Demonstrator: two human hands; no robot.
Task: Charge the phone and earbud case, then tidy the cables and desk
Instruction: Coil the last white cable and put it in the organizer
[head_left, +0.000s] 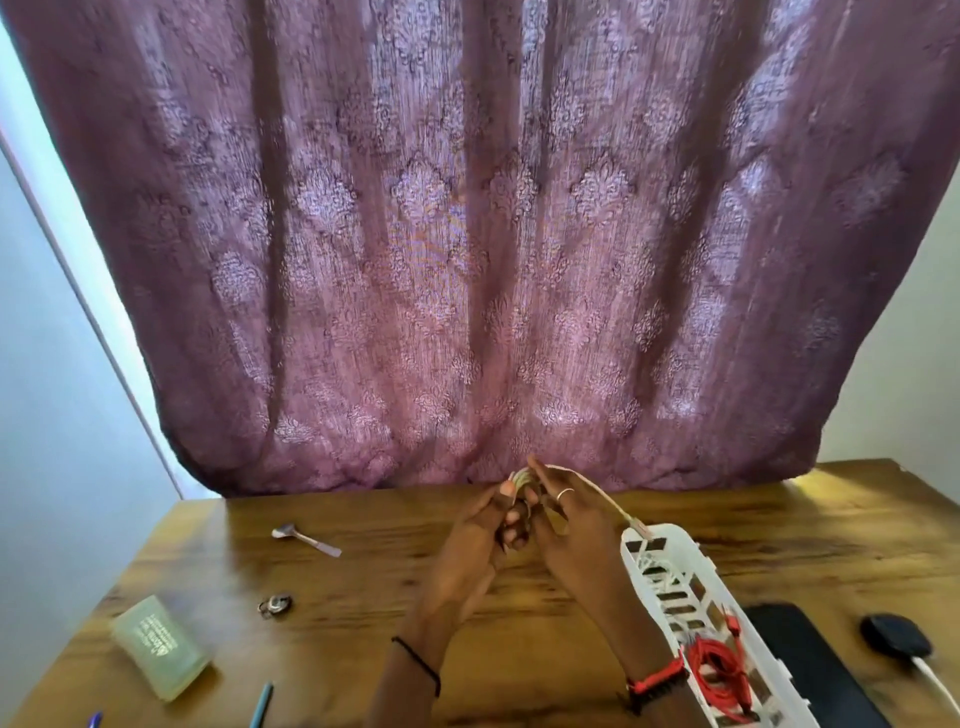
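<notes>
tidying step, by the look of it: both hands are up over the middle of the desk (363, 623), winding a white cable (522, 478) into a small coil. the left hand (467, 540) has its fingers curled round the coil and grips it. the right hand (566, 530) lies against the coil with fingers mostly straight; the blur hides whether it pinches the strand, so i cannot tell. from the coil the cable's loose run drops to the far end of the basket (631, 561), which sits right of centre and already holds a bundled red cable (714, 665).

just beyond the basket, by the desk's right edge, lies a dark flat slab, likely the phone (800, 654); whether it is plugged in is hidden. further right the earbud case (893, 636) has a white lead (930, 675) running off toward the near edge, so it seems to be charging.

next move, i'd judge: take in the remaining run, keep the loops pinched so they don't spring apart, then lay the coil in the basket. a spoon (306, 539), rings (275, 604), a green case (161, 647) and a pen (261, 704) wait on the left half.
</notes>
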